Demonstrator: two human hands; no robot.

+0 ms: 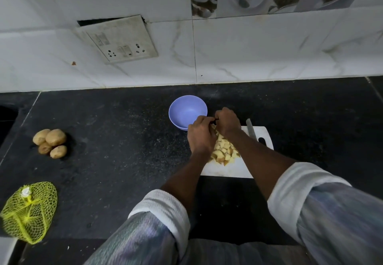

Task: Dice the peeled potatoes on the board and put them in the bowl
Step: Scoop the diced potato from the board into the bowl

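Observation:
A white cutting board lies on the black counter with a heap of diced potato on it. A lilac bowl stands just beyond the board's far left corner and looks empty. My left hand and my right hand are cupped together over the far end of the heap, fingers curled around the potato pieces, next to the bowl's rim. A knife lies on the board's far right part, its handle partly behind my right forearm.
Several unpeeled potatoes lie on the counter at the left. A yellow net bag sits at the near left. The tiled wall with a switch plate rises behind the counter.

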